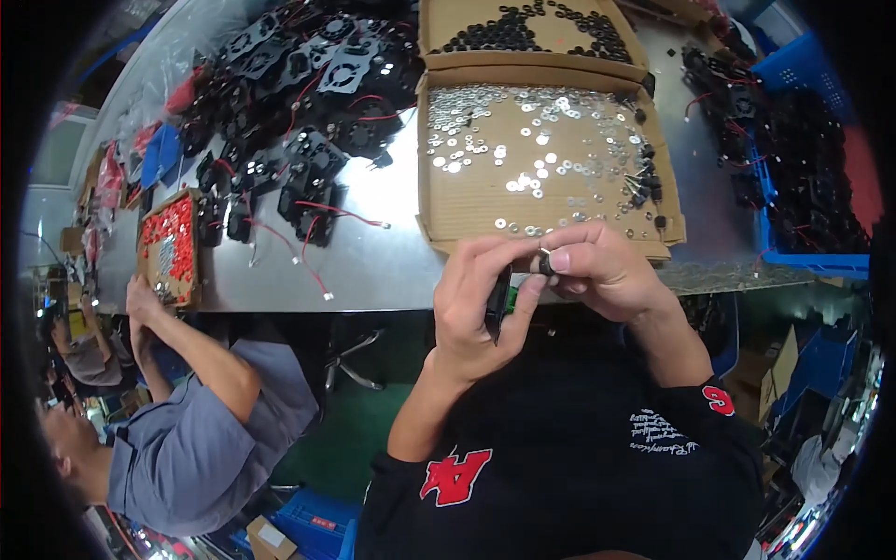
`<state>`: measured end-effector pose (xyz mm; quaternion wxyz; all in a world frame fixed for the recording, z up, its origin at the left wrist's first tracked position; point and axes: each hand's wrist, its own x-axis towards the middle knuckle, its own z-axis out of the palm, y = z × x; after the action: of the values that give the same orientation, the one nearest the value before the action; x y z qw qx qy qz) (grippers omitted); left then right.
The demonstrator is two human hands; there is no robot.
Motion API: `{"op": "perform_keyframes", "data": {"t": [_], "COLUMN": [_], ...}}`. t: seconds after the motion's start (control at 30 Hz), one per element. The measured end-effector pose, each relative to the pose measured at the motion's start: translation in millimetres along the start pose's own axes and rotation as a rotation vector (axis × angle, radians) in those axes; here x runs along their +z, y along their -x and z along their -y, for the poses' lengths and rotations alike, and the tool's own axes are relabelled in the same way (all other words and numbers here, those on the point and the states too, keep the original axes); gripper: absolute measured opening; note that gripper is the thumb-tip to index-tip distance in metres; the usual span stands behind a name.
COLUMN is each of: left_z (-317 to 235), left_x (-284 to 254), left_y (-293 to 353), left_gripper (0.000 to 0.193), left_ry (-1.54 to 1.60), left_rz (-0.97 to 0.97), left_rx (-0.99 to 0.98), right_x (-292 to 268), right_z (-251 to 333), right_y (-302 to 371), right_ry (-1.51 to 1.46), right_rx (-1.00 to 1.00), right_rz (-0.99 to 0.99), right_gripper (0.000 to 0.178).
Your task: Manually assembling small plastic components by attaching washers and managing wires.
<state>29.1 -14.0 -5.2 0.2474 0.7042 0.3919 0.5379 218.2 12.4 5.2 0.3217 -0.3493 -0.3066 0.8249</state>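
My left hand (pixel 471 297) is closed round a black part (pixel 497 308) with a green piece (pixel 511 300) along its side; fingers hide much of it. Between the fingertips of my right hand (pixel 607 273) is a small black knob-like piece (pixel 547 264) with a short metal stem. My left thumb and fingers also meet at this small piece, so both hands are together. They are just in front of a shallow cardboard box (pixel 467 207) strewn with silver washers (pixel 543 140). Several black-headed screws (pixel 638 185) lie along its right side.
Behind stands another cardboard tray with black rings (pixel 579 35). Black fan housings (pixel 345 75) with red wires are heaped at the left. A blue crate (pixel 812 259) of black parts stands at the right. At the left a co-worker (pixel 210 439) reaches to a box of red parts (pixel 170 238).
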Motion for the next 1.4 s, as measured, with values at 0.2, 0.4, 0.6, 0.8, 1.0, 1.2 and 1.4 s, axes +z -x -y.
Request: {"op": "perform_keyframes", "data": {"t": [0.2,0.4,0.6,0.8,1.0,1.2,1.4], "left_z": [-10.0,-7.2,-9.2,-9.6,-16.8,-19.9,-15.2], "left_x": [-17.0,-11.4,-12.8,-14.6,-12.0,-9.6,-11.7], "left_y": [11.4,15.9,15.0,15.5,16.6,17.8,14.3], "left_gripper": [0.032,0.029,0.039,0.028,0.022,0.023,0.024], "left_ry": [-0.137,-0.102,-0.214,0.025,0.198,0.202,0.249], "left_rz": [-0.034,0.012,0.027,-0.068,-0.010,-0.021,0.080], "left_rx": [-0.002,0.009,0.110,-0.111,-0.231,-0.228,-0.259], "right_x": [14.2,8.1,8.4,14.6,6.6,-4.5,-10.3], "right_z": [-18.2,-37.6,-38.0,-41.0,-47.9,-51.2,-50.3], "right_y": [-0.9,3.1,3.6,17.6,20.4,23.1,21.8], "right_ry": [-0.060,-0.052,-0.020,0.414,0.550,0.561,0.579], "right_rx": [0.007,-0.064,-0.128,-0.594,-0.500,-0.705,-0.738], "right_rz": [0.025,-0.053,-0.028,-0.291,-0.222,-0.276,-0.314], "right_gripper": [0.028,0.029,0.029,0.019,0.009,0.011,0.011]}}
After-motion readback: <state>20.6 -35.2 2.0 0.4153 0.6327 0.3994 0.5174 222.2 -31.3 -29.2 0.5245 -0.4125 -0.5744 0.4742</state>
